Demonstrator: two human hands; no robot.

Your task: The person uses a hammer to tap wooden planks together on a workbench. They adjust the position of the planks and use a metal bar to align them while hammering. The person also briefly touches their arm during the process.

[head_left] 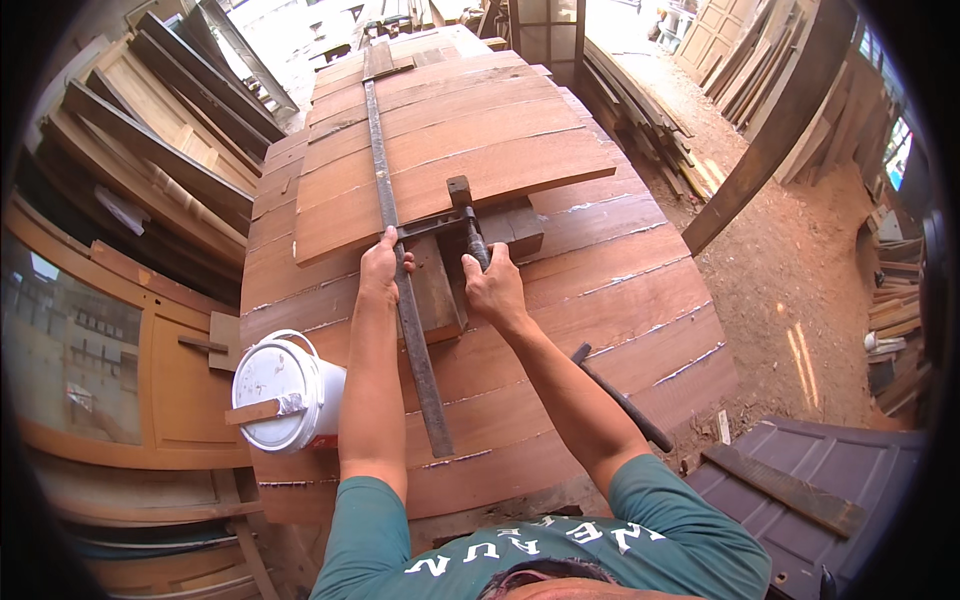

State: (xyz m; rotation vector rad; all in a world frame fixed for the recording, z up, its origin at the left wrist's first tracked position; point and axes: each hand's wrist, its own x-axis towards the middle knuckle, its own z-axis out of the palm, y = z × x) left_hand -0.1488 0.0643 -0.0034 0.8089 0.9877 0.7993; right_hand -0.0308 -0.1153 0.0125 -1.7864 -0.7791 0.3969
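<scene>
A long steel bar clamp [418,370] lies lengthwise over a raised panel of reddish planks [450,160]. My left hand [380,265] is closed around its bar, just beside the sliding jaw. My right hand [495,288] grips the clamp's screw handle [474,232], to the right of the bar. By the panel's near edge, a wooden block [518,226] sits under the jaw end, and another block [432,300] lies between my hands. Beneath everything is a wider layer of planks [620,290] with whitish glue along the seams. At the far end, small wood pieces [388,68] lie by the bar.
A white lidded bucket [325,385] with a glue-smeared wood stick [255,411] on top stands left of my forearm. A hammer-like tool [625,400] lies at right. Boards [170,140] lean at left, a dark panelled door [800,490] lies lower right, and a beam [770,140] slants beyond.
</scene>
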